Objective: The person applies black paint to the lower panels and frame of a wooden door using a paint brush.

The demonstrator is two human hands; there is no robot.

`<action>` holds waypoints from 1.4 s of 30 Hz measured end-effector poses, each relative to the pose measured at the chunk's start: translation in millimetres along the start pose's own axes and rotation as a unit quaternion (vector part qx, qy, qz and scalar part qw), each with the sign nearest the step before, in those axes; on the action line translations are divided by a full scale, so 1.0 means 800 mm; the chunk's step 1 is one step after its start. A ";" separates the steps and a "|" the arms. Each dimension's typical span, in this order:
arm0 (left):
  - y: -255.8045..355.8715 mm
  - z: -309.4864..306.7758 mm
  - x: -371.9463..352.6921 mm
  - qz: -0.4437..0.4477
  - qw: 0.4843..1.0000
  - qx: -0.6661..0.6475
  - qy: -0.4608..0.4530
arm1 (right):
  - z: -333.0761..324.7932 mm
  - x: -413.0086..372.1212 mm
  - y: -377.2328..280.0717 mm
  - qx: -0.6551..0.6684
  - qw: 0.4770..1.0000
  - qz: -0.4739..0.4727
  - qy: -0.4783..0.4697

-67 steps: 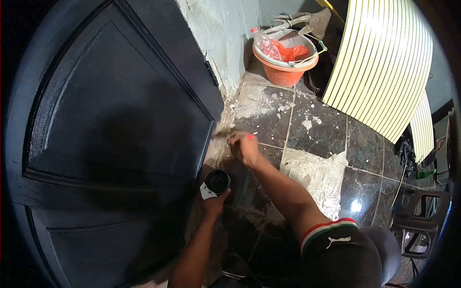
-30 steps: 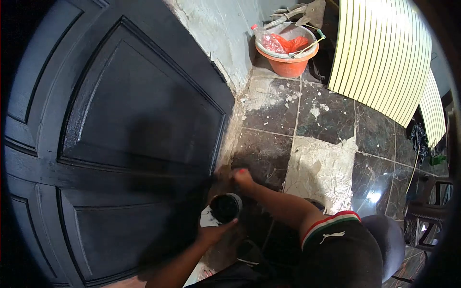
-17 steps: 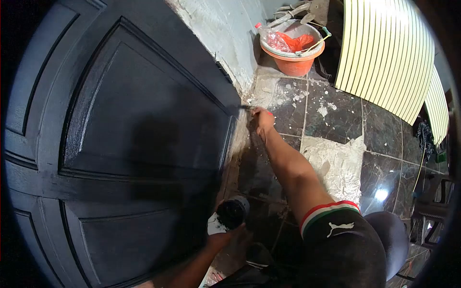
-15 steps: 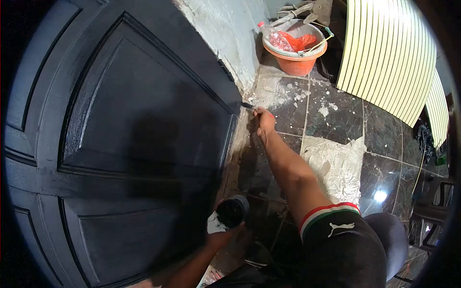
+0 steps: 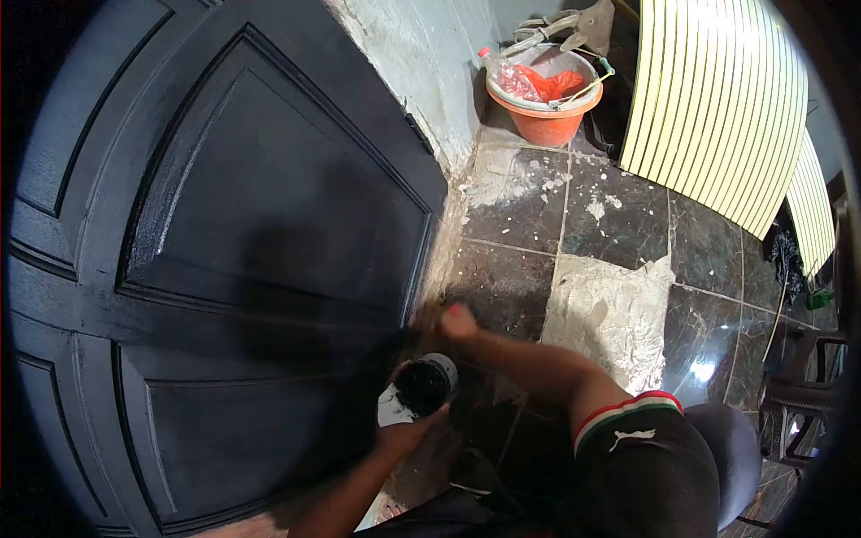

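Note:
My left hand [image 5: 405, 436] is wrapped round a small can of black paint [image 5: 423, 384], held low by the door. A white patch [image 5: 393, 408], perhaps a label or a piece of card, shows at the can's left side. My right hand [image 5: 457, 323], smeared by motion, is just above the can with its fingers closed. The paintbrush it grips is hardly visible here, lost in blur and shadow. To the left stands a black panelled door [image 5: 296, 206] with a dull to glossy dark surface.
A bare plaster wall [image 5: 417, 72] meets the door's edge. On the dark tiled floor [image 5: 511, 278] lie white crumbs and a rough cement patch [image 5: 605, 318]. An orange bucket [image 5: 547, 125] holds a bottle and red plastic. Striped panels [image 5: 717, 108] and a dark chair [image 5: 803, 386] stand right.
My right hand has moved from the door's far bottom corner back towards me, to just above the paint can. The left hand and can have shifted only slightly.

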State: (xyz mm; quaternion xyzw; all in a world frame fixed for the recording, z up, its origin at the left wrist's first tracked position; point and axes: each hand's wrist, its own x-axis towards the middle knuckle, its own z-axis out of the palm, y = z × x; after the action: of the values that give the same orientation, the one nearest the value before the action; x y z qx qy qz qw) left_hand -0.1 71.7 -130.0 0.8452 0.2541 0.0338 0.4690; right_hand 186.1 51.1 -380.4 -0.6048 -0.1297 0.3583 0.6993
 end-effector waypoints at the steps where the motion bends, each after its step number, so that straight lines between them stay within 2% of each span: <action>1: -0.001 -0.003 0.002 0.009 1.000 0.009 -0.005 | -0.011 0.045 -0.023 0.064 0.996 0.030 0.059; 2: -0.006 -0.002 0.001 0.009 1.000 0.021 -0.001 | -0.046 0.088 -0.042 -0.064 0.997 -0.016 0.039; 3: -0.014 0.000 -0.003 0.007 0.999 0.032 0.002 | -0.060 0.121 -0.067 -0.003 0.991 -0.001 0.137; 4: -0.019 0.002 -0.005 0.006 0.999 0.042 0.007 | -0.066 0.116 -0.130 0.220 0.962 0.032 0.156; 5: -0.019 0.003 -0.006 0.004 0.999 0.031 0.006 | -0.090 0.158 -0.106 0.299 0.944 0.047 0.131; 6: -0.017 0.004 -0.007 0.001 1.000 0.019 0.006 | -0.090 0.140 -0.150 0.336 0.925 -0.003 0.178; 8: -0.014 0.002 -0.005 -0.004 1.000 0.016 -0.001 | -0.091 0.160 -0.134 0.429 0.869 -0.028 0.245; 9: -0.013 -0.001 -0.004 -0.008 1.000 0.023 -0.009 | -0.088 0.150 -0.116 0.276 0.930 -0.105 0.220; 10: -0.011 -0.001 -0.003 -0.010 0.999 0.030 -0.017 | -0.081 0.125 -0.092 0.115 0.959 -0.180 0.186; 11: -0.008 0.001 -0.001 -0.018 1.000 0.011 -0.015 | -0.074 0.098 -0.061 -0.050 0.956 -0.250 0.148; 12: -0.006 0.003 0.001 -0.026 1.000 -0.009 -0.014 | -0.034 0.074 -0.016 0.229 0.943 -0.200 0.135; 15: -0.012 0.008 0.006 -0.020 1.000 -0.020 -0.011 | 0.019 -0.074 0.039 0.162 0.982 -0.066 -0.075; 16: -0.015 0.012 0.008 -0.014 1.000 -0.019 -0.011 | 0.030 -0.113 0.029 0.167 0.978 0.034 -0.121; 17: -0.009 0.012 0.011 -0.001 1.000 0.008 -0.018 | 0.036 -0.121 0.040 0.044 0.986 -0.129 -0.091; 18: 0.002 0.010 0.013 0.010 0.999 0.036 -0.025 | 0.043 -0.119 0.061 -0.080 0.953 -0.287 -0.058; 20: 0.005 0.007 0.014 0.019 0.998 0.046 -0.029 | 0.032 -0.084 0.081 -0.245 0.899 -0.346 -0.109; 21: 0.003 0.007 0.012 0.019 0.999 0.027 -0.024 | 0.010 -0.041 0.072 -0.286 0.902 -0.257 -0.197; 22: 0.001 0.007 0.010 0.018 1.000 0.009 -0.020 | 0.006 0.004 0.053 -0.186 0.978 -0.068 -0.058; 23: 0.002 0.005 0.011 0.013 1.000 -0.002 -0.011 | 0.003 0.048 0.032 -0.012 0.989 0.078 0.128; 24: 0.004 0.004 0.009 0.007 1.000 -0.013 -0.003 | -0.024 0.115 0.043 0.020 0.992 0.037 0.117; 25: 0.005 0.003 0.006 0.000 1.000 -0.025 0.005 | -0.044 0.087 -0.089 -0.012 0.984 0.037 0.172; 26: 0.001 0.002 0.004 -0.008 1.000 -0.014 0.002 | -0.066 0.096 -0.133 -0.004 0.987 0.024 0.157; 27: -0.006 0.001 0.002 -0.016 1.000 -0.005 0.001 | -0.086 0.162 -0.069 0.099 0.979 -0.030 0.179; 28: -0.012 0.000 0.001 -0.024 1.000 0.004 0.000 | -0.101 0.180 -0.079 0.315 0.939 0.065 0.118; 30: -0.017 0.002 0.002 -0.028 0.999 0.008 0.016 | -0.096 0.184 -0.105 0.429 0.868 -0.031 0.247; 32: -0.029 0.005 0.002 -0.030 0.999 -0.009 0.022 | -0.091 0.153 -0.089 0.442 0.880 -0.008 0.175; 33: -0.041 0.006 0.002 -0.030 0.999 -0.030 0.021 | -0.075 0.133 -0.060 0.326 0.927 -0.116 0.142; 34: -0.046 0.006 0.003 -0.027 0.998 -0.050 0.019 | -0.060 0.113 -0.029 0.216 0.940 -0.230 0.128; 35: -0.045 0.005 0.004 -0.028 0.999 -0.040 0.017 | -0.018 0.072 -0.033 0.363 0.908 0.054 0.202; 36: -0.042 0.004 0.007 -0.029 0.999 -0.030 0.015 | 0.003 0.024 0.002 0.219 0.958 -0.135 0.129; 37: -0.040 0.003 0.009 -0.029 0.999 -0.020 0.014 | 0.013 0.000 0.022 0.298 0.953 0.010 0.060; 38: -0.038 0.002 0.007 -0.031 0.999 -0.027 0.016 | 0.014 -0.037 0.025 0.139 0.989 -0.037 0.026; 39: -0.035 0.002 0.007 -0.032 0.999 -0.034 0.020 | 0.013 -0.062 0.037 0.025 0.999 -0.023 -0.012; 40: -0.033 0.001 0.007 -0.031 0.998 -0.042 0.025 | 0.012 -0.086 0.053 -0.090 0.994 -0.018 -0.053; 42: -0.022 -0.001 0.012 -0.012 0.999 -0.046 0.026 | -0.002 -0.086 0.060 -0.204 0.970 0.025 -0.131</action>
State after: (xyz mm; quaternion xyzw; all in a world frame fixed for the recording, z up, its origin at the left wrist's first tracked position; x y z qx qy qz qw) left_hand 1.2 84.3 -145.9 0.8183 0.2746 0.0615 0.5011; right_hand 121.2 5.2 -408.6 -0.6855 -0.2753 0.4173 0.5293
